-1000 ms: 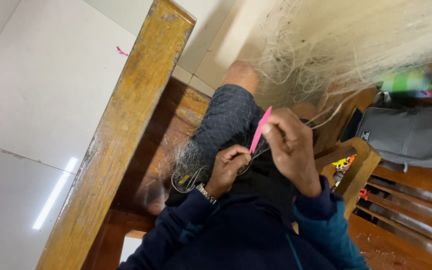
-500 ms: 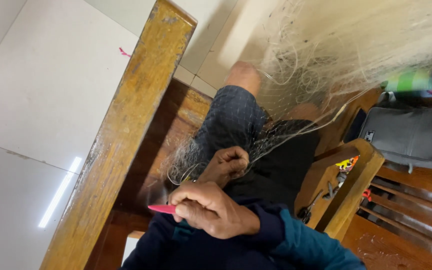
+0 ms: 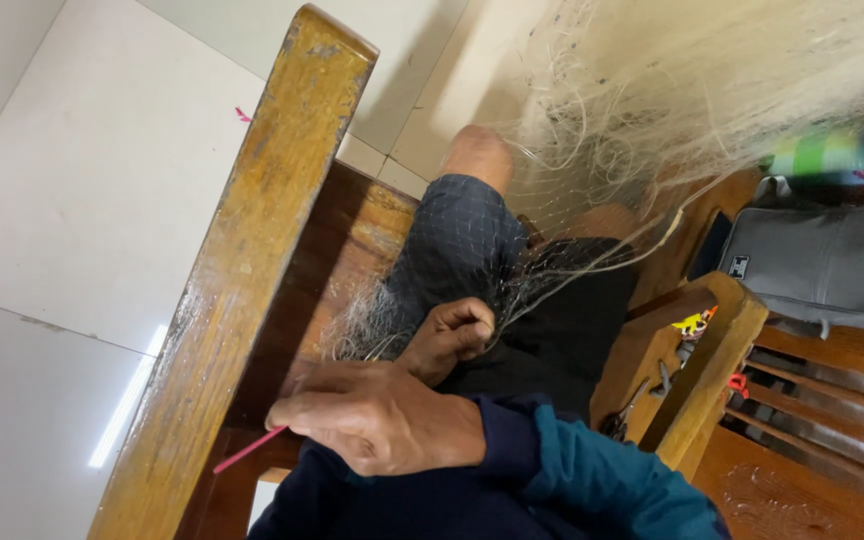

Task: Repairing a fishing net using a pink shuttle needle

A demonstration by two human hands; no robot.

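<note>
Pink netting needle (image 3: 249, 450): pinched in the right hand (image 3: 377, 415), fingers closed on it, tip pointing out toward the wooden armrest's (image 3: 242, 270) near end. Right forearm crosses the lap in a teal and navy sleeve (image 3: 592, 480). Left hand (image 3: 449, 338): curled shut, gripping a bunch of pale fishing net (image 3: 632, 110) over the thigh, beside the armrest's inner edge. Net drapes from the upper right across both knees. Grey bag (image 3: 822, 262): on the slatted bench at right.

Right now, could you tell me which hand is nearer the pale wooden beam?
Right hand, beside the beam with the pink needle; left hand is farther, gripping the net.
</note>
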